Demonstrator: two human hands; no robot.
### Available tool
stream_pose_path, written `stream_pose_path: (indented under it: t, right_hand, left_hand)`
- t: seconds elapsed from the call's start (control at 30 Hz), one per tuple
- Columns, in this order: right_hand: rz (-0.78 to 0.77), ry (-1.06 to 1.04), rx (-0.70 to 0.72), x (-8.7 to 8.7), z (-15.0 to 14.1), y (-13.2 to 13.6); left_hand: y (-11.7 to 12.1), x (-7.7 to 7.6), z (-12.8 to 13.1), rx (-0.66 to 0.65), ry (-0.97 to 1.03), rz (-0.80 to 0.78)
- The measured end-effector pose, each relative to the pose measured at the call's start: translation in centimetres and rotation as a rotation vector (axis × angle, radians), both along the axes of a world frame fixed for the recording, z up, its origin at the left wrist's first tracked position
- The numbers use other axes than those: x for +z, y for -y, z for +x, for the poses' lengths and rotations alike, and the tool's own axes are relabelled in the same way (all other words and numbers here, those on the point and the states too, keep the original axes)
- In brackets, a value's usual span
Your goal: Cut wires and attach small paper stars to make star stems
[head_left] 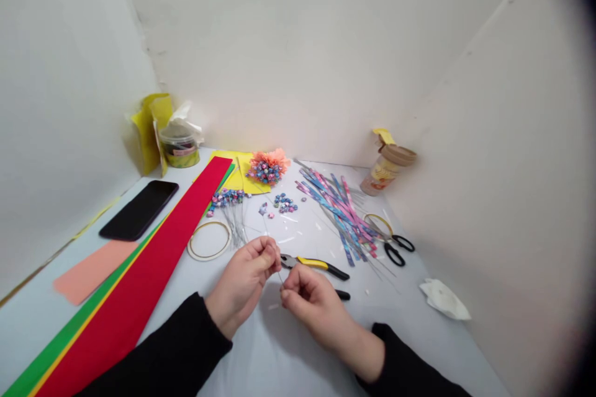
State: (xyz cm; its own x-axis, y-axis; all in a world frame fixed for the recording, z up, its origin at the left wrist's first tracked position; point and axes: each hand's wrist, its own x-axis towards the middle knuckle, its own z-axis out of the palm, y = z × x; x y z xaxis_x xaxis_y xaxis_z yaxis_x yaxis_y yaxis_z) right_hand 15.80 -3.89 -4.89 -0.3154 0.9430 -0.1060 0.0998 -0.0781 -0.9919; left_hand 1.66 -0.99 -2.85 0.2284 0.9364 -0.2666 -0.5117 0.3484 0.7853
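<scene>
Near the middle of the table, my left hand point(249, 282) pinches a thin wire point(280, 276) between thumb and fingers. My right hand point(316, 304), a little lower and to the right, pinches the same wire. Just behind the right hand lie pliers point(311, 262) with yellow and black handles, partly covered by it. Beyond the hands are small folded paper stars point(285, 203) in loose groups. A bunch of wires with stars point(228, 198) on their ends rests to the left, by a roll of tape point(209, 240).
Long red paper point(172, 248) over green and yellow strips crosses the left side, with a phone point(139, 209) beside it. Behind stand a star bouquet point(267, 167) and a clear tub point(180, 146). Patterned strips point(338, 208), scissors point(395, 251), a cup point(386, 169) and a tissue point(444, 299) are right.
</scene>
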Motion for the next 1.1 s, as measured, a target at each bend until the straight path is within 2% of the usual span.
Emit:
stream_pose_path:
  t: [0.43, 0.63, 0.8, 0.93, 1.0, 1.1]
  right_hand:
    - [-0.077, -0.141, 0.031, -0.6, -0.3, 0.0]
    - [-0.199, -0.199, 0.083, -0.7, 0.1, -0.4]
    - [-0.254, -0.318, 0.074, -1.2, 0.2, -0.5]
    - [-0.303, -0.278, 0.089, -1.1, 0.1, -0.5]
    - [-0.288, -0.195, 0.048, -0.4, 0.0, -1.2]
    - [-0.227, 0.012, -0.024, 0.8, -0.6, -3.7]
  left_hand:
    - [-0.1, 0.0, 0.1, 0.018, 0.052, -0.070]
    - [-0.3, 0.1, -0.2, 0.059, -0.063, -0.062]
    - [0.1, -0.1, 0.0, 0.062, -0.128, -0.053]
    - [0.2, -0.4, 0.4, 0.041, -0.230, -0.021]
    - [0.3, -0.6, 0.4, 0.146, -0.361, 0.030]
    - [0.9, -1.1, 0.2, 0.439, -0.625, 0.224]
